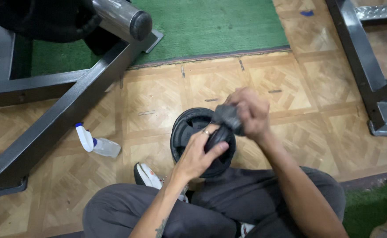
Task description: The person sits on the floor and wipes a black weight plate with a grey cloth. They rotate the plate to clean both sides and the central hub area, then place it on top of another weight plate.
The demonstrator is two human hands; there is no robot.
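Observation:
A black round weight plate (189, 128) stands tilted on the wooden floor between my knees. My left hand (200, 152) grips its near rim, with a ring on one finger. My right hand (250, 112) is closed on a dark grey cloth (227, 118), which it presses against the plate's upper right edge. The plate's lower part is hidden behind my hands and my grey trousers (228, 202).
A white and clear spray bottle (97, 144) lies on the parquet floor (158, 97) to the left. A black steel frame (65, 105) with a metal bar (123, 17) crosses the left side. Another frame leg (369, 75) stands at right. Green turf (211, 24) lies beyond.

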